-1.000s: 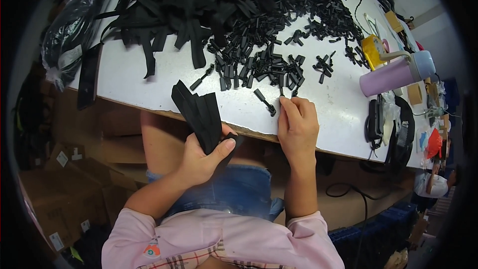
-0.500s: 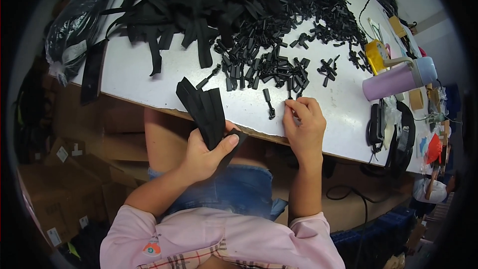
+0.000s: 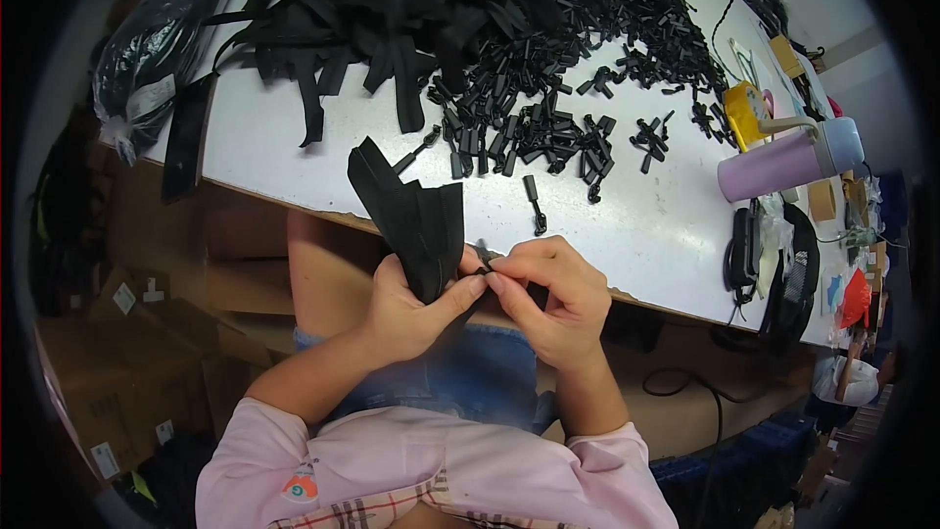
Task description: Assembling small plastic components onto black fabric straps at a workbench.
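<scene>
My left hand is closed around a bundle of black zipper tapes, whose upper ends stand up fanned above my fingers. Close against its thumb, my right hand pinches a small dark zipper slider at the edge of the tapes; my fingertips hide most of it. Both hands are over my lap, just off the table's front edge. A single zipper slider with its pull lies on the white table beyond them. Behind it spreads a large pile of black zipper sliders.
A heap of black zipper tapes covers the back left of the table, beside a clear plastic bag of dark material. At the right stand a lilac tumbler and a yellow packet. Cardboard boxes sit below left.
My right hand has moved from the sliders on the table down and left to meet my left hand, bringing a slider to the tapes. The bundle has tilted slightly.
</scene>
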A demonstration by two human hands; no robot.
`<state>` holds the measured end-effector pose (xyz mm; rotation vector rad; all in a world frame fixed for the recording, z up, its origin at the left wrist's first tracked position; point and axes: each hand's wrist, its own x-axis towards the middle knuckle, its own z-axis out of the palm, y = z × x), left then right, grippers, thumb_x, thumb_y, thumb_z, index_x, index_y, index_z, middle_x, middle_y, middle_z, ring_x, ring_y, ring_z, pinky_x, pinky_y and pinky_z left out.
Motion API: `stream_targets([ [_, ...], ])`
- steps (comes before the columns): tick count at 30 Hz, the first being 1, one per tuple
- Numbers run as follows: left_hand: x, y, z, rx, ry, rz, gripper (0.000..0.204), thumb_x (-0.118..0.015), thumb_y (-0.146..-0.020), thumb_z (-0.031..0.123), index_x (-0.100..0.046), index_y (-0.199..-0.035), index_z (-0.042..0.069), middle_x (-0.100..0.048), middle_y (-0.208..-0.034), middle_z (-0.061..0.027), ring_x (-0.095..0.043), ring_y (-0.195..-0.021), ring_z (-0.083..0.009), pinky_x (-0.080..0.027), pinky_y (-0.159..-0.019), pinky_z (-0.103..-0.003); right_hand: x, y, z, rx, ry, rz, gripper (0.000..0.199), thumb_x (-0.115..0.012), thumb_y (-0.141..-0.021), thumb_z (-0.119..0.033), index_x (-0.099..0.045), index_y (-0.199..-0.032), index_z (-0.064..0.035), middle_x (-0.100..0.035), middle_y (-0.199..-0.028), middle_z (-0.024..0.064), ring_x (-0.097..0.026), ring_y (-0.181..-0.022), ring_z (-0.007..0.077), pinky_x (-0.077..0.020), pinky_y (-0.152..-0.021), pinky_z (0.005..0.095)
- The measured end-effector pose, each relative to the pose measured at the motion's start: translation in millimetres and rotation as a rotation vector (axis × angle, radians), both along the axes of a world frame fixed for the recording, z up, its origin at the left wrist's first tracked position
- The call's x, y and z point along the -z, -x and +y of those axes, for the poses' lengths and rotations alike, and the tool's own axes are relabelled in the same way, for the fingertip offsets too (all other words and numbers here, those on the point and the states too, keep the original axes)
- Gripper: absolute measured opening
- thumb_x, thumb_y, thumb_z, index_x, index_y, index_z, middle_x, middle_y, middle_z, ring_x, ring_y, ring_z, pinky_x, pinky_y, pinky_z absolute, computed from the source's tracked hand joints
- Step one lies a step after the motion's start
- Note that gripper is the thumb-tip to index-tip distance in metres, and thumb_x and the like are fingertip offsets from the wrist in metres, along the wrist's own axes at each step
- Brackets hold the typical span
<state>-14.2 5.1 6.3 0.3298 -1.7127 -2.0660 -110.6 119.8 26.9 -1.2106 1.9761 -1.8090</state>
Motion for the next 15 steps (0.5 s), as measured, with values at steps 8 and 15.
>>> stream_targets([
  [8, -2.4, -3.3, -5.0, 0.067, 0.088, -0.117, 0.009, -0.055, -0.076, 0.001, -0.055, -0.084, -0.001, -0.052, -0.066, 0.0013, -0.046, -0.06, -0.0038, -0.04, -0.056, -0.018, 2.1, 5.8, -1.6, -0.093, -0.047, 0.279, 0.017, -0.062, -0.066, 0.005, -0.059, -0.083, 0.0011, -0.053, -0.077, 0.0078, -0.052, -0.056, 0.0106, -0.0438, -0.05, 0.0197],
  [15, -3.3, -0.8, 0.2, -0.065, -0.118, 0.003, 0.018, -0.058, -0.077, 0.006, -0.054, -0.093, -0.001, -0.056, -0.081, -0.0032, -0.051, -0.072, -0.0069, -0.042, -0.067, -0.021, 17.9, -19.4, -7.7, 0.059, 0.112, -0.355, 0.013, -0.06, -0.072, 0.003, -0.055, -0.084, 0.0027, -0.052, -0.076, 0.0048, -0.05, -0.057, 0.0058, -0.0401, -0.048, 0.0166],
])
